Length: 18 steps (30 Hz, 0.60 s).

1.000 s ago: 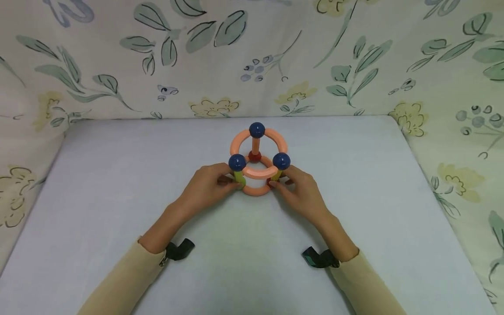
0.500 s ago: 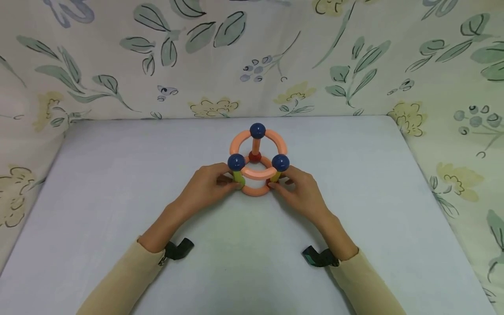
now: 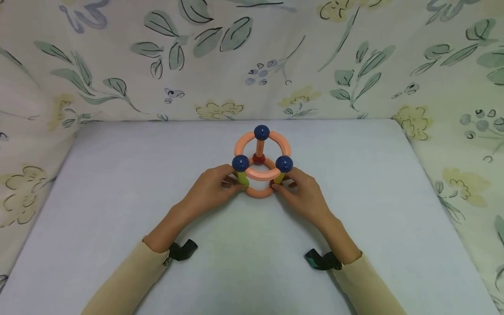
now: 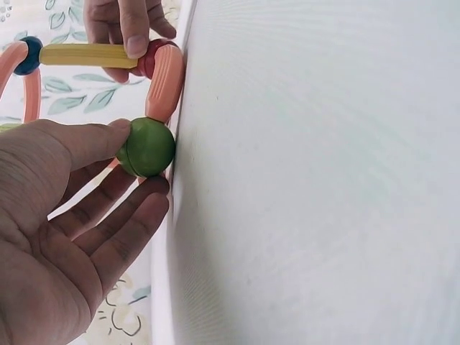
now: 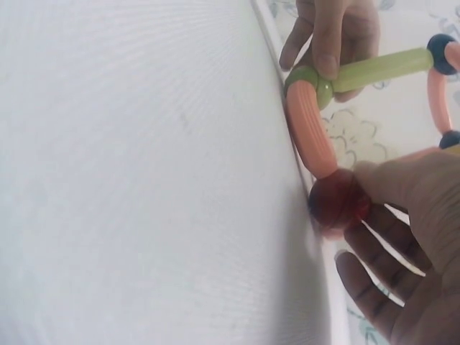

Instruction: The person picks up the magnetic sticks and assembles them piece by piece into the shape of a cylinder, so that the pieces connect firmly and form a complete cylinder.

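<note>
A frame of balls and rods, like a magnetic stick-and-ball building toy, stands upright on the white table (image 3: 252, 262). Three blue balls (image 3: 240, 163) and curved orange rods (image 3: 263, 175) make its top ring. Below are a second curved orange ring, a back red ball (image 3: 258, 158), a front-left green ball (image 4: 149, 147) and a front-right red ball (image 5: 336, 200). A light green rod (image 5: 381, 68), a yellow rod (image 4: 88, 55) and an orange rod (image 3: 260, 148) join the rings. My left hand (image 3: 214, 188) pinches the green ball; my right hand (image 3: 306, 194) pinches the front-right red ball.
Floral cloth (image 3: 220, 78) hangs behind the table and shows along both sides. The table's back edge lies a short way beyond the toy. A dark strap (image 3: 183, 250) is on the left wrist, and another dark strap (image 3: 323, 260) on the right.
The head view has shifted slightly, so everything sits a little lower and further right in it. Both hands keep the same hold, and the toy looks unchanged.
</note>
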Each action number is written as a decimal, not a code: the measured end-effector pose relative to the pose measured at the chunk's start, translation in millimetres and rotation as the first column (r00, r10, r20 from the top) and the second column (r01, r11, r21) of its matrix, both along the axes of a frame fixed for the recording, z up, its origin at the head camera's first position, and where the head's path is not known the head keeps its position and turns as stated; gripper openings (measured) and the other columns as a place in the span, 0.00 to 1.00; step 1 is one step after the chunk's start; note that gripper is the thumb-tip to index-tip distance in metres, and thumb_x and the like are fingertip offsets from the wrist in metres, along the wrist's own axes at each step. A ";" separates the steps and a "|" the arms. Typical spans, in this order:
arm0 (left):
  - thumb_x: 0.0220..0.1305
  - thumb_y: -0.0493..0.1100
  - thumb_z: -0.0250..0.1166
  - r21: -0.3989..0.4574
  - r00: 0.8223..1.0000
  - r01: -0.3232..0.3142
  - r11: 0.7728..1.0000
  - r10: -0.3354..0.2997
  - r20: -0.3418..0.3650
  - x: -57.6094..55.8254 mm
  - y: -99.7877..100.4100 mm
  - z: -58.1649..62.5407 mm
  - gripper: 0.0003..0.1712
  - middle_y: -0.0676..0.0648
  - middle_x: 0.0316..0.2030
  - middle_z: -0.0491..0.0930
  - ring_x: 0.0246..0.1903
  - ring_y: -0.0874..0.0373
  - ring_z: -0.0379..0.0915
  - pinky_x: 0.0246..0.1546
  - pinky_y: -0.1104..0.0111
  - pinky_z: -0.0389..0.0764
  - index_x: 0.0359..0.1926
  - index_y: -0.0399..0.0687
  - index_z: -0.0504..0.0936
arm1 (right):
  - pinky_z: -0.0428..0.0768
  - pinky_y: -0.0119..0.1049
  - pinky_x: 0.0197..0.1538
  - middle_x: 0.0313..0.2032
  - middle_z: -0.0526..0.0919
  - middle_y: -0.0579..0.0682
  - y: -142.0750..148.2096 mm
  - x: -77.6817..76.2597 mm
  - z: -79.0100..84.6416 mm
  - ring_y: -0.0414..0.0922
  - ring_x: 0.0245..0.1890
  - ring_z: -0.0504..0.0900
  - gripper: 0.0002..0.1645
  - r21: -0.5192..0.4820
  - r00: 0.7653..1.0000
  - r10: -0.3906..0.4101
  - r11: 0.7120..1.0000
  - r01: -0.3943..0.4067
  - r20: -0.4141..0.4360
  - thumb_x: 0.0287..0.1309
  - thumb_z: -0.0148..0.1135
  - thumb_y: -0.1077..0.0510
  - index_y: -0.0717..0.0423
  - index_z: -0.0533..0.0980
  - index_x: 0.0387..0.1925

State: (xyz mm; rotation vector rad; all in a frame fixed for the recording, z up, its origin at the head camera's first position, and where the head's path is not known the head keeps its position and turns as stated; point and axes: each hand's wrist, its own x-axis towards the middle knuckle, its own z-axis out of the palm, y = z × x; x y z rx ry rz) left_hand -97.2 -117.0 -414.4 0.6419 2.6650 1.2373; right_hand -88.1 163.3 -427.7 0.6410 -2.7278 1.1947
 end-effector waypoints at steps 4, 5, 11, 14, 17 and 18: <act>0.68 0.42 0.75 -0.004 1.000 -0.011 1.000 0.011 0.009 1.7 -0.2 1.5 0.16 0.48 0.48 0.89 0.50 0.51 0.90 0.52 0.59 0.90 0.55 0.50 0.85 | 0.90 0.47 0.48 0.47 0.90 0.53 -0.4 0.4 0.4 0.50 0.49 0.89 0.21 -0.007 1.000 0.013 1.000 -0.013 0.007 0.64 0.75 0.59 0.53 0.81 0.57; 0.68 0.43 0.75 -0.005 1.000 -0.011 1.000 0.011 0.010 2.0 -0.2 1.7 0.16 0.48 0.48 0.89 0.50 0.51 0.90 0.52 0.59 0.90 0.54 0.50 0.85 | 0.90 0.47 0.48 0.47 0.90 0.53 -0.4 0.6 0.3 0.50 0.49 0.89 0.21 -0.005 1.000 0.012 1.000 -0.012 0.008 0.64 0.75 0.59 0.53 0.81 0.57; 0.68 0.43 0.75 -0.015 1.000 -0.007 1.000 0.007 0.004 1.9 -1.1 2.6 0.16 0.48 0.49 0.89 0.50 0.51 0.90 0.52 0.59 0.90 0.55 0.50 0.85 | 0.90 0.47 0.48 0.47 0.90 0.53 -0.9 0.9 -0.1 0.50 0.49 0.89 0.22 -0.003 1.000 0.014 1.000 -0.014 0.000 0.64 0.75 0.59 0.53 0.80 0.57; 0.68 0.43 0.75 -0.017 1.000 -0.009 1.000 0.009 0.004 2.2 -2.0 2.8 0.16 0.48 0.48 0.89 0.50 0.51 0.90 0.52 0.58 0.90 0.54 0.50 0.85 | 0.90 0.46 0.48 0.48 0.89 0.53 -1.4 0.5 -1.4 0.49 0.49 0.89 0.22 -0.003 1.000 0.024 1.000 -0.024 -0.001 0.64 0.75 0.59 0.53 0.80 0.58; 0.68 0.43 0.75 -0.017 1.000 -0.013 1.000 0.013 0.006 2.9 -2.7 2.7 0.15 0.48 0.49 0.89 0.50 0.51 0.90 0.52 0.57 0.90 0.54 0.50 0.85 | 0.90 0.46 0.48 0.49 0.89 0.52 -1.7 -0.5 -3.1 0.48 0.49 0.88 0.23 0.003 0.999 0.033 0.999 -0.033 -0.002 0.64 0.75 0.60 0.52 0.79 0.59; 0.68 0.43 0.75 -0.018 1.000 -0.015 1.000 0.015 0.006 3.1 -2.9 2.7 0.15 0.48 0.48 0.89 0.50 0.51 0.90 0.52 0.57 0.90 0.54 0.50 0.85 | 0.90 0.45 0.48 0.50 0.89 0.52 -1.6 -1.1 -3.3 0.48 0.49 0.88 0.23 0.007 0.999 0.037 0.999 -0.037 -0.002 0.64 0.75 0.59 0.51 0.79 0.59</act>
